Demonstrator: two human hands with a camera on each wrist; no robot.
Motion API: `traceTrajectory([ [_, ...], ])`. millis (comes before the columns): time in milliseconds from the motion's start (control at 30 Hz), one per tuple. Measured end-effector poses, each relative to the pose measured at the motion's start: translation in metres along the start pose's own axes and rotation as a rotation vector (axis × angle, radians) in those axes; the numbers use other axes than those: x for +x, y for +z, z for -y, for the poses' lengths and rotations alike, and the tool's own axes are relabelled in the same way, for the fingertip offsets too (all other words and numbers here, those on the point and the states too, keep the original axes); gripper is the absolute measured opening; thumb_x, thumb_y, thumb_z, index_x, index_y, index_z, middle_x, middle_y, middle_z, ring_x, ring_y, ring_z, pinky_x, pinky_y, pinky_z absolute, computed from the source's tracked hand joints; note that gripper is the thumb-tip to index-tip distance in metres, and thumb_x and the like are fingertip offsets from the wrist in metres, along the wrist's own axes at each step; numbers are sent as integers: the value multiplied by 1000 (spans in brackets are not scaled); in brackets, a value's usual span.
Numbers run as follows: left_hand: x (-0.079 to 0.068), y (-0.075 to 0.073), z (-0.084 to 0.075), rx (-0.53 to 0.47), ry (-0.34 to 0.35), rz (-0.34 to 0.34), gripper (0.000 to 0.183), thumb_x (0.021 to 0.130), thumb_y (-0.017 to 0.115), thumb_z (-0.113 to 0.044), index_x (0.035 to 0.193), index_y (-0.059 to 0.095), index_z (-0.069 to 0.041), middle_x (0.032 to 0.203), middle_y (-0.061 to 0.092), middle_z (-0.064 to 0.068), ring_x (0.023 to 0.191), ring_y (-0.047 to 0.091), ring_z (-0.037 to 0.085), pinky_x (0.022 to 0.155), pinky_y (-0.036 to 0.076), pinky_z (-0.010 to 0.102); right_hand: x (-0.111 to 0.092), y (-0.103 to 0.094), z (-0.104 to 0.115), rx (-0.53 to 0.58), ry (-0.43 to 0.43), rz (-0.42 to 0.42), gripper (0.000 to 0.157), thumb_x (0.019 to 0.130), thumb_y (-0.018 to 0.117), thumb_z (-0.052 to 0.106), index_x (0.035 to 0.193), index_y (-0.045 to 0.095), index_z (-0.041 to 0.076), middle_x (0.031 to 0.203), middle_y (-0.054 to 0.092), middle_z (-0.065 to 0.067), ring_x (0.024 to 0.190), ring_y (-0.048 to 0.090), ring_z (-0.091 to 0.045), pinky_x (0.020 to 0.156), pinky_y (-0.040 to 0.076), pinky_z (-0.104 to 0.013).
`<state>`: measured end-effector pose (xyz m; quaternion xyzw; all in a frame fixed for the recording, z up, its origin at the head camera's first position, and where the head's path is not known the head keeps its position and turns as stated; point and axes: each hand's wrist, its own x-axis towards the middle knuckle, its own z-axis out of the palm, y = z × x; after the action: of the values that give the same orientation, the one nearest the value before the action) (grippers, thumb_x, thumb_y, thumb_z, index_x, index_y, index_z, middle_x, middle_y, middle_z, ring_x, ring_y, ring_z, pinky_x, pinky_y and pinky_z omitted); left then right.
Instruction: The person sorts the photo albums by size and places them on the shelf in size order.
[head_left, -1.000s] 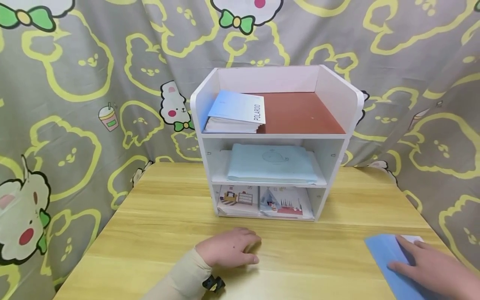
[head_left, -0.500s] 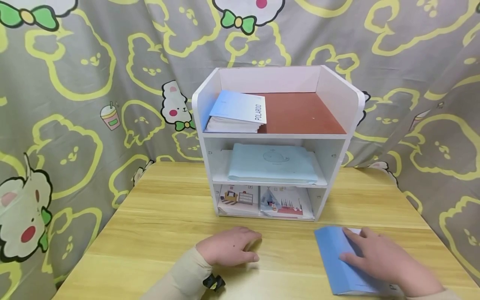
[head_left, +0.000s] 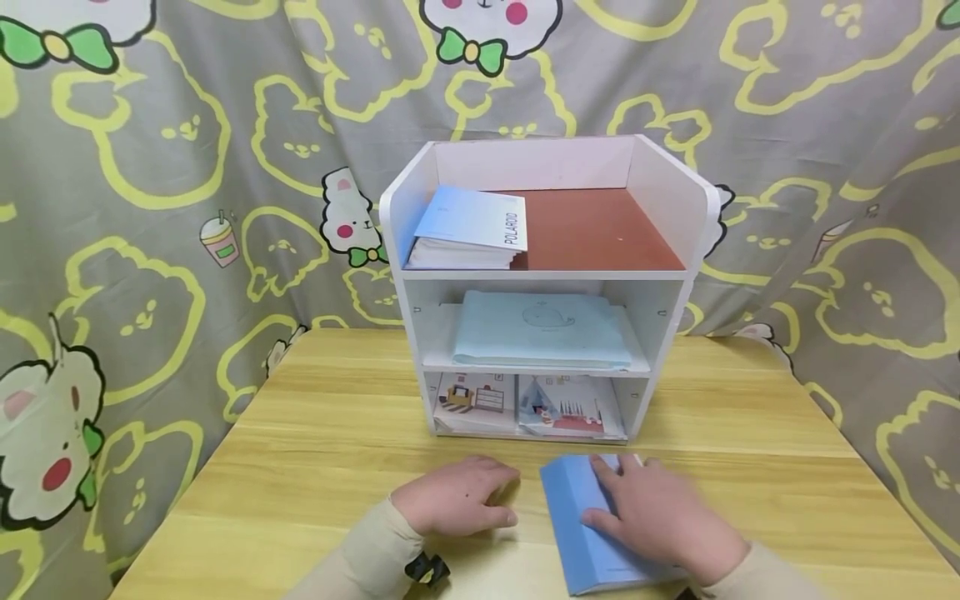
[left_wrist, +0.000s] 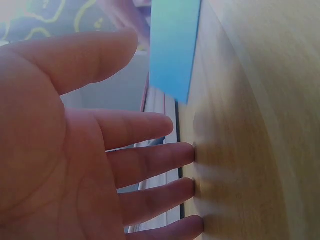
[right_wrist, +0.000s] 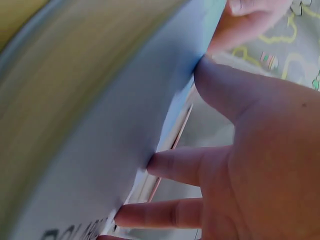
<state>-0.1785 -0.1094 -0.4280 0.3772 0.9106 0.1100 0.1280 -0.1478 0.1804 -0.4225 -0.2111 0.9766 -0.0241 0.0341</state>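
In the head view a blue photo album (head_left: 577, 533) lies flat on the table, right of centre. My right hand (head_left: 660, 517) rests on its cover with fingers spread. The right wrist view shows those fingertips (right_wrist: 159, 164) pressing the pale cover (right_wrist: 107, 132), where part of some dark lettering is visible. My left hand (head_left: 457, 497) is on the table just left of the album, apart from it. It holds nothing; its fingers (left_wrist: 155, 157) are extended with the tips at the wood, and the album's blue end (left_wrist: 172, 60) stands near the thumb.
A white shelf unit (head_left: 397, 217) stands behind the hands. On its top lies another blue album (head_left: 480, 217) marked POLAROID. A light-blue whale-print item (head_left: 543, 329) fills the middle shelf; two illustrated booklets (head_left: 474, 404) lie below. A patterned curtain (head_left: 285, 217) hangs behind the wooden table (head_left: 315, 417).
My right hand has slid the blue album leftward across the table, from the right edge to beside my left hand. The left hand has stayed in place.
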Motion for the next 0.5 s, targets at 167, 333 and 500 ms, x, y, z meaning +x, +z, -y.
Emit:
traceTrajectory([
  [167, 0, -1, 0, -29, -25, 3, 68, 99, 53, -57, 150, 50, -11, 146, 55, 3, 136, 49, 21, 114, 38, 38, 15, 0, 29, 10, -16, -42, 85, 90, 58, 69, 143, 57, 2, 125, 60, -28, 100, 62, -45, 81, 54, -59],
  [333, 0, -3, 0, -87, -76, 12, 78, 99, 55, -57, 157, 38, -8, 148, 53, 8, 135, 49, 22, 112, 40, 38, 30, 0, 55, -5, -20, -43, 84, 93, 57, 65, 139, 57, -4, 115, 62, -31, 94, 64, -41, 79, 56, -54],
  [500, 0, -5, 0, -87, -97, 26, 81, 98, 57, -57, 158, 34, -8, 148, 52, 11, 135, 49, 22, 112, 41, 37, 36, -1, 63, -17, -15, -21, 81, 93, 60, 62, 137, 58, -6, 111, 64, -30, 93, 66, -39, 77, 57, -51],
])
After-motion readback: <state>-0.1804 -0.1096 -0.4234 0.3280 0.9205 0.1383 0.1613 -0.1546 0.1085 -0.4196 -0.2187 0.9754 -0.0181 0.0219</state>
